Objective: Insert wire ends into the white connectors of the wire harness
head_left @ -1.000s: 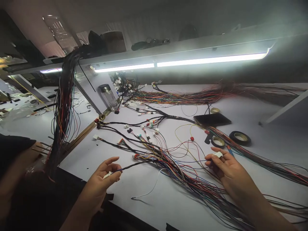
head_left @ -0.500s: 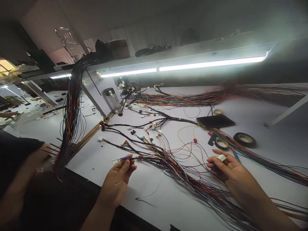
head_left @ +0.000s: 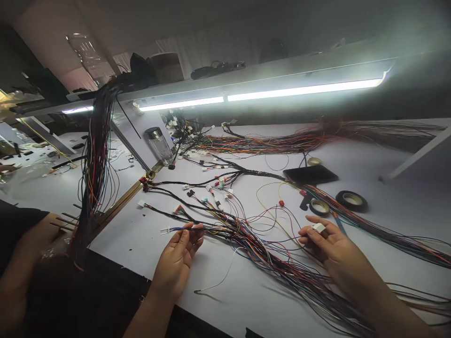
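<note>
My left hand (head_left: 178,260) is closed, thumb and fingers pinching a thin bunch of wires (head_left: 179,229) just behind a white plug connector (head_left: 164,230). These wires run right into a thick wire harness (head_left: 259,244) on the white table. On the right, my right hand (head_left: 331,244) is closed on a small white connector block (head_left: 319,227), held between thumb and fingers above the table. Whether a wire is attached to that block is hidden by the fingers. A loose white wire (head_left: 230,272) with a dark tip lies between my hands.
Behind my right hand lie black tape rolls (head_left: 351,201) and a dark phone-like slab (head_left: 312,174). A glass jar (head_left: 160,145) stands by the shelf post. Another wire bundle (head_left: 98,155) hangs from the shelf at left, near another person's arm (head_left: 26,249).
The view has shifted slightly, so the scene sits a little farther left. My left fingers have slid back along the wires, away from the plug. My right hand still holds its block.
</note>
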Available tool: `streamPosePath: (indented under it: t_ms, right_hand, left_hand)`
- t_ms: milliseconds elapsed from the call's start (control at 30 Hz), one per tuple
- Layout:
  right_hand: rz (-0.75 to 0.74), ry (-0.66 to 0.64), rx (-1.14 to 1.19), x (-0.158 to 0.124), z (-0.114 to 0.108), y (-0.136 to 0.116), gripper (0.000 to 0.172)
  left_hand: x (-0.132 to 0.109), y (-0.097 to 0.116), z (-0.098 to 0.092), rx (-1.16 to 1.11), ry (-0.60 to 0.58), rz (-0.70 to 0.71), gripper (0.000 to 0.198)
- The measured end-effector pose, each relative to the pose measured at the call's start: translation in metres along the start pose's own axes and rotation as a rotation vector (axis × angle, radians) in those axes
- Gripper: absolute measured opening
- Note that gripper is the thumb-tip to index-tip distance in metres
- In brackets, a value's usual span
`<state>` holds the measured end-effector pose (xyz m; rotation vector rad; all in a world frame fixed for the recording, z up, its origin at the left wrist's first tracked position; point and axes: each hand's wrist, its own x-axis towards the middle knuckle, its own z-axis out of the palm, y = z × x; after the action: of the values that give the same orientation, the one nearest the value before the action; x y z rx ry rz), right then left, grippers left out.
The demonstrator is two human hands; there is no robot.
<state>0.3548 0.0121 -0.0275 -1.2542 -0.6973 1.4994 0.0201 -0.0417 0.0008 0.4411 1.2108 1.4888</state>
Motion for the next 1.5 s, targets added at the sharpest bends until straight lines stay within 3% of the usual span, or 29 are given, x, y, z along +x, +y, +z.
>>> streamPosePath:
  t_ms: [267,667,1500]
  right_hand:
    - [-0.011,-0.007,-0.005,-0.001,-0.002,0.001,0.058]
    - [0.012,0.032,-0.036,-0.001,-0.001,0.0,0.058]
    - [-0.001,0.019,-0.034,0.001,-0.003,0.002,0.056]
  left_hand:
    - [-0.004,-0.01,0.005,0.089,-0.09,-0.03,0.035]
    - [0.007,-0.013,0.003,0.112,0.023,-0.015,0.035]
    - [0.013,-0.016,0.005,0.116,0.065,0.003,0.032]
